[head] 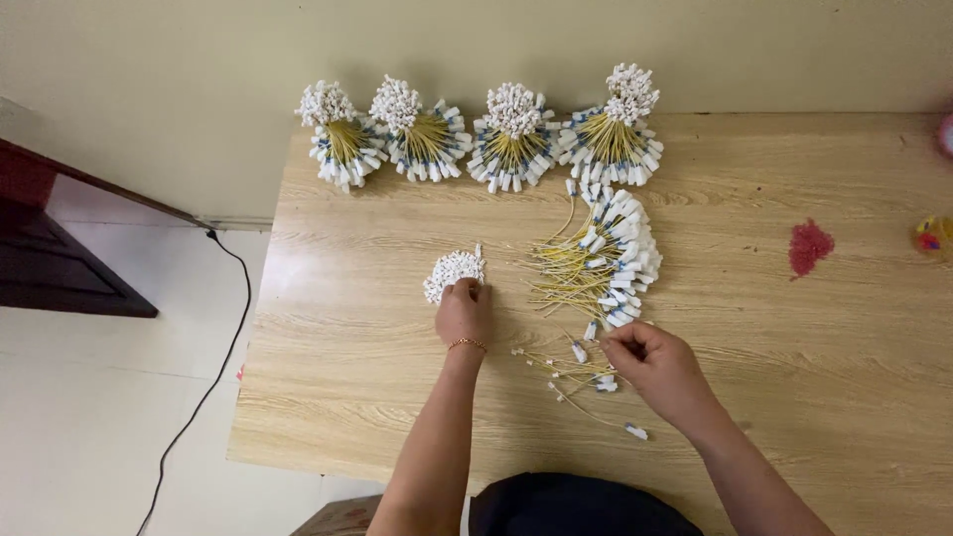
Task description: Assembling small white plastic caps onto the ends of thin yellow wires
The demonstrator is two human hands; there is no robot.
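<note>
Gripping a small bunch of white-tipped wires (453, 272) upright on the wooden desk (377, 357), the left hand (464, 310) has its fingers curled around the lower part of the bunch, so that only the cluster of white ends shows above the knuckles; a thin bracelet (467, 343) sits on that wrist. The right hand (657, 365) lies to the right and nearer the person, its fingers pressed together at the tips, pinching one thin yellow wire from the few loose wires (581, 372) scattered just beside it. Above that hand, a larger flat pile of yellow wires with white and blue ends (601, 263) lies fanned out on the desk. Along the far edge, against the wall, four finished bundles (476, 134) stand in a row, each tied at the middle with white ends flaring above and below. A red stain (810, 246) marks the desk well to the right. A black cable (213, 372) trails over the pale floor to the left.
</note>
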